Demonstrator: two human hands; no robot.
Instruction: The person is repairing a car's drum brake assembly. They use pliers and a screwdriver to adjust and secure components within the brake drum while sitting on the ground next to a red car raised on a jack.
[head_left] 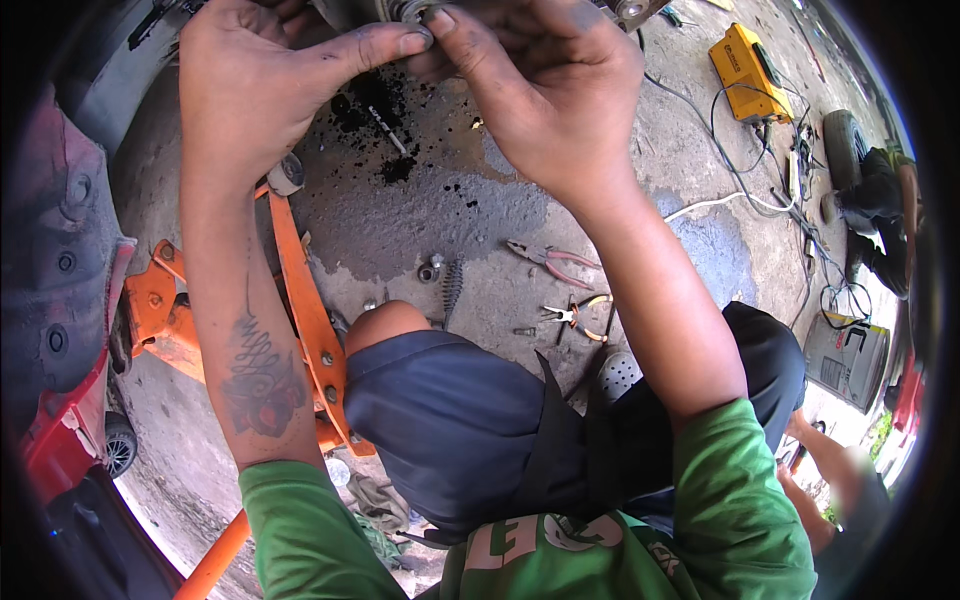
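Observation:
Both of my arms reach up to the top edge of the view, where my thumbs meet at a ring-shaped metal part (408, 8). The thumb of my left hand (262, 95) presses against its lower side, with the other fingers mostly hidden. My right hand (560, 105) is closed at the same part, its thumb bent over the rim and its fingers curled behind. The upper side of the part is cut off by the picture's edge, so its exact kind does not show. Black grease stains mark my thumbs and fingertips.
An orange floor jack (305, 290) stands beside my left forearm. Red-handled pliers (550, 262), yellow-handled pliers (575, 315) and a coil spring (453, 290) lie on the stained concrete. A yellow machine (745, 75) with cables, a tire (845, 148) and other people are at the right.

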